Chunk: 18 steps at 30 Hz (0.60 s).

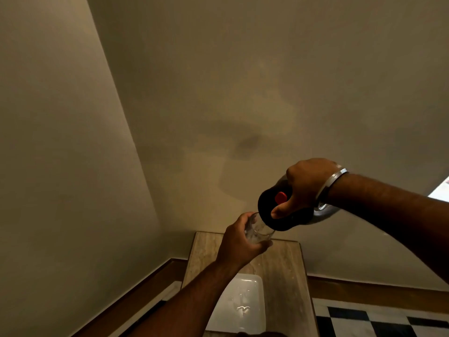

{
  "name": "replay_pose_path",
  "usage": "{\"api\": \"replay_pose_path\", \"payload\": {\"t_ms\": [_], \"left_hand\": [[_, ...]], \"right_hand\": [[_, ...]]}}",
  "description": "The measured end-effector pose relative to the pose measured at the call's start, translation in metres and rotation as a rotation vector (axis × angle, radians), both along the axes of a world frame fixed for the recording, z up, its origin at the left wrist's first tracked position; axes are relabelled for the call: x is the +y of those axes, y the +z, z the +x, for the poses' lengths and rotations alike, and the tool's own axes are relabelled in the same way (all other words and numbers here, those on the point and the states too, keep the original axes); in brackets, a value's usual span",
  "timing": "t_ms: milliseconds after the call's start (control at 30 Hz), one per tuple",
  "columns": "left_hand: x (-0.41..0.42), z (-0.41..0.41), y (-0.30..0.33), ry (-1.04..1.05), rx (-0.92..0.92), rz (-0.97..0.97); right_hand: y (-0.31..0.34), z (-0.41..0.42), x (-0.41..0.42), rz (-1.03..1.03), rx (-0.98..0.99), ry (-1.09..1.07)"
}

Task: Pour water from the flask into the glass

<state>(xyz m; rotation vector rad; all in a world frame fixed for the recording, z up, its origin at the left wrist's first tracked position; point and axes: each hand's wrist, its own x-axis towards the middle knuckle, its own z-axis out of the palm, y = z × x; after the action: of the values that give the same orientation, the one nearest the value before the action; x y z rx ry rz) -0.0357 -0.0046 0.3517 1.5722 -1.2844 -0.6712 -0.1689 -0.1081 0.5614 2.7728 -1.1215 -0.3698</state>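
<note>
Head-camera view looks down past two bare forearms toward a corner of plain beige walls; the left hand is wrapped around a clear drinking glass, fingers curled about its far side and thumb along the near side, holding it in the air above a narrow beige stone-topped table; the glass is tilted, its rim leaning up toward the right; the right hand is closed on a dark flask with a black top and a red button, the thumb pressed down on the black top just beside the red button; the flask is tipped over toward the left, its black top touching or just overlapping the rim of the glass, so the flask sits above and to the right of the glass and the two hands are near each other; whether water is running cannot be told; a silver metal bangle circles the right wrist; a white rectangular plastic tray lies on the table below the left forearm; a black-and-white chequered floor shows at the lower right.
</note>
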Motion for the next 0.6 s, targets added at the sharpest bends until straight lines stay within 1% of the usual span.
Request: {"api": "replay_pose_path", "payload": {"t_ms": [200, 367, 600], "left_hand": [[0.0011, -0.0001, -0.0008, 0.006, -0.022, -0.001], [0.0022, -0.0013, -0.0037, 0.007, -0.033, 0.006], [0.0036, -0.0029, -0.0059, 0.006, -0.028, 0.016]], "right_hand": [[0.0002, -0.0020, 0.0052, -0.098, 0.044, 0.015], [0.0002, -0.0045, 0.0041, -0.067, 0.030, 0.033], [0.0020, -0.0070, 0.0082, -0.085, 0.044, 0.028]]}}
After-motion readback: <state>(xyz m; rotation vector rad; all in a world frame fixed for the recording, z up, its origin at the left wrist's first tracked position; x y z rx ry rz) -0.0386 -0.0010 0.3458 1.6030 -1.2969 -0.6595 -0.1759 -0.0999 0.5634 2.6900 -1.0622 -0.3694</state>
